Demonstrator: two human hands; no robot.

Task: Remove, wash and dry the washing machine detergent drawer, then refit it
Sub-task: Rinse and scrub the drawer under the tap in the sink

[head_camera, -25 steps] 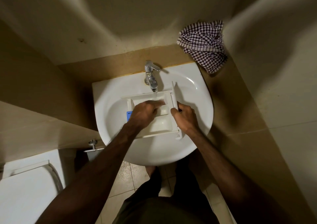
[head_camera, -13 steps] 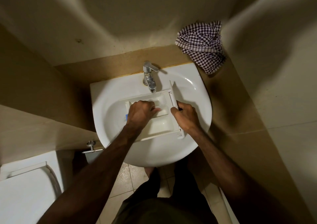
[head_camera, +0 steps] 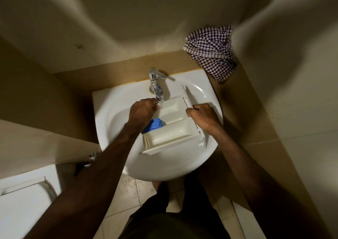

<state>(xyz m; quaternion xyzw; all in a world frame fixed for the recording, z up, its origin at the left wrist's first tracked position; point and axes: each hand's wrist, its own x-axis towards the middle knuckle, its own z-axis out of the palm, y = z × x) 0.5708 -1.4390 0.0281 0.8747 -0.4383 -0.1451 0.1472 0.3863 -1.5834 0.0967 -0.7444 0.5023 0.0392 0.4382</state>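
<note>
Head view: left hand (head_camera: 141,111) fingers hidden behind drawer (head_camera: 173,129).

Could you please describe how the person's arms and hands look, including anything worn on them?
Both forearms are bare up to the frame edge, with no sleeves in view. The left hand and right hand show no gloves, rings, watch or bracelet.

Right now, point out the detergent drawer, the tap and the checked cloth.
detergent drawer (head_camera: 175,132): head view, near compartment floor.
tap (head_camera: 157,85): head view, chrome body.
checked cloth (head_camera: 210,50): head view, middle of the crumpled fabric.
</note>
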